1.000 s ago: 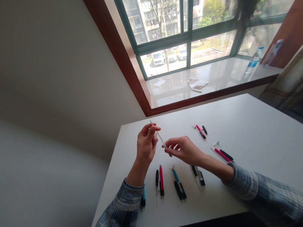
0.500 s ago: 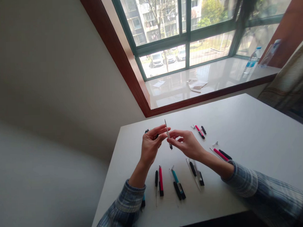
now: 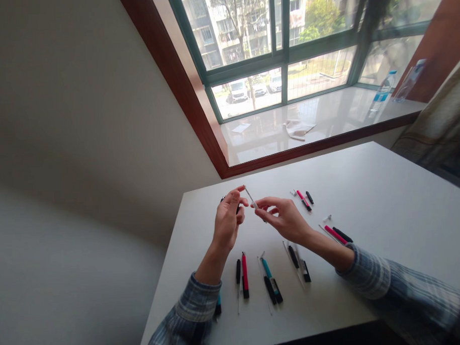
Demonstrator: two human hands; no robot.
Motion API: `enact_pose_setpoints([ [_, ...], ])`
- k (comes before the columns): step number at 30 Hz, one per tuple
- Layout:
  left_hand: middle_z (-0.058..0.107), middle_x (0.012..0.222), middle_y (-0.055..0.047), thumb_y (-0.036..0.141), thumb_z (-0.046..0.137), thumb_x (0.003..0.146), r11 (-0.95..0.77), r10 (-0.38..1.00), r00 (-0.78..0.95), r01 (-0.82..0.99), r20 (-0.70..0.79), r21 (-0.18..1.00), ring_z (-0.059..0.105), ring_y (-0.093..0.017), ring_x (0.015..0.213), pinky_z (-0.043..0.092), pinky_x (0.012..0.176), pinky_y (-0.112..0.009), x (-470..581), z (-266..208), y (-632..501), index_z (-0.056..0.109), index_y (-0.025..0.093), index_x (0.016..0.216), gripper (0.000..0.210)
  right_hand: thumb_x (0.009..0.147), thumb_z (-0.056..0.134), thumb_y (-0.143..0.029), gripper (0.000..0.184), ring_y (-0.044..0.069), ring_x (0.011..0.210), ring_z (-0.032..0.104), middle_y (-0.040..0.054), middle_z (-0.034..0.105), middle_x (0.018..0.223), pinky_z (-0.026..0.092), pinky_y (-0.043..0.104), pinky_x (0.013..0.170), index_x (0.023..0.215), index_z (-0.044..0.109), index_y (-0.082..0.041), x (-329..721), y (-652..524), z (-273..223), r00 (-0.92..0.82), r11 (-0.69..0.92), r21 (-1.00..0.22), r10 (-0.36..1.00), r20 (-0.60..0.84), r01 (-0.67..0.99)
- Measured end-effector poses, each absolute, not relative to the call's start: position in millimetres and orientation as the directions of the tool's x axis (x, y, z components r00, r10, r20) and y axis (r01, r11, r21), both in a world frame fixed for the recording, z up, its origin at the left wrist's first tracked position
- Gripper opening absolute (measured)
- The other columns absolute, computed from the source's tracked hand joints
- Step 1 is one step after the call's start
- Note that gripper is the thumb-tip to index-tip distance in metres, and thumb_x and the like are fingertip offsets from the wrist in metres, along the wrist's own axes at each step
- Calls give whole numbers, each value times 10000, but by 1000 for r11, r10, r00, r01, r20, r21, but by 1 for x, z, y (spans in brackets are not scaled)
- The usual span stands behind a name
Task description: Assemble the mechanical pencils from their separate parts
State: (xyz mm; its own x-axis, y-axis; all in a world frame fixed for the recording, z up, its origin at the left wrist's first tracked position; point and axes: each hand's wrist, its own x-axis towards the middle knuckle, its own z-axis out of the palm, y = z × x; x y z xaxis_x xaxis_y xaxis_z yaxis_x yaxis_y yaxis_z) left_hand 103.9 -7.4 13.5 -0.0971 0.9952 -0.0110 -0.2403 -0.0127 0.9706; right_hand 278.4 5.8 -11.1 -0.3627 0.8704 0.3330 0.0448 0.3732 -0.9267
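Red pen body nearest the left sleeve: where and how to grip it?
Probably pinch the red pen body mid-length, from above, leaning in from its right. It's slim, straight and lies flat, so a pinch across its long sides should hold. The thin white rod and black piece lie close on its left; the right has more room.

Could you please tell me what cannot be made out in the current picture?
All in the head view:
Dark item: mostly hidden by the left hand.
White rod: partly covered by the right hand.
Blue-and-black piece: upper part behind the left sleeve.
Bottle label: print too small to read.
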Motion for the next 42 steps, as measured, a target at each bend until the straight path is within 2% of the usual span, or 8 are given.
enact_pose_setpoints([
  [3, 607, 793, -8, 363, 662, 922, 78, 983, -124, -375, -133, 924, 319, -35, 502, 279, 452, -158, 98, 8, -3, 708, 157, 1245, 386, 953, 671, -326, 179, 176, 832, 708, 43, 784, 961, 582, 297, 720, 1029, 786, -213, 279, 6, -12, -348, 365, -930, 878, 328, 42],
  [7, 578, 771, -13, 69, 559, 721, 126, 970, -105, -557, -220, 821, 413, -65, 565, 416, 540, -168, 90, 2, 2, 737, 111, 1174, 489, 955, 668, -342, 183, 171, 811, 705, 40, 780, 943, 576, 290, 700, 1015, 787, -217, 280, 8, -14, -331, 370, -928, 881, 338, 39],
  [13, 705, 1067, -67, -48, 564, 685, 111, 967, -153, -467, -204, 877, 556, -66, 710, 467, 610, -155, 89, 1, 4, 724, 155, 1232, 605, 949, 675, -342, 179, 167, 794, 703, 35, 778, 925, 576, 287, 693, 1009, 791, -219, 280, 12, -18, -329, 374, -927, 880, 342, 37],
  [18, 663, 1334, -77, 15, 699, 811, 54, 980, -146, -446, -132, 893, 697, -121, 1018, 547, 926, -238, 94, 8, -2, 551, 280, 1451, 709, 949, 678, -352, 194, 173, 786, 702, 37, 780, 921, 580, 295, 690, 1037, 797, -226, 281, 14, -19, -329, 367, -930, 882, 336, 32],
  [23, 625, 1079, -7, 77, 824, 774, 30, 963, -238, -371, -126, 928, 741, -176, 1082, 512, 1083, -316, 97, 10, -6, 432, 338, 1517, 879, 956, 673, -364, 210, 171, 791, 708, 35, 782, 929, 589, 294, 697, 1064, 798, -233, 284, 13, -16, -334, 380, -924, 876, 347, 36],
  [29, 688, 951, 0, 220, 869, 769, -104, 950, -312, -224, 30, 969, 762, -185, 920, 541, 1023, -388, 97, 9, -5, 501, 219, 1467, 789, 953, 678, -403, 243, 178, 801, 717, 50, 786, 943, 601, 304, 707, 1053, 797, -217, 286, 16, -16, -314, 380, -923, 885, 344, 59],
  [36, 758, 947, -8, 146, 890, 702, -32, 979, -202, -291, -29, 956, 707, -110, 905, 513, 950, -257, 95, 12, -6, 588, 225, 1401, 766, 958, 676, -434, 285, 209, 877, 739, 71, 791, 1005, 635, 352, 781, 1111, 794, -225, 287, 15, -15, -323, 392, -920, 869, 375, -11],
  [42, 756, 983, -36, 128, 893, 701, 10, 998, -65, -256, -27, 967, 715, -134, 883, 533, 909, -276, 100, 9, -9, 546, 222, 1448, 829, 934, 709, -462, 307, 217, 881, 752, 81, 795, 1035, 647, 375, 823, 1097, 797, -216, 284, 14, -15, -314, 395, -916, 863, 395, -66],
])
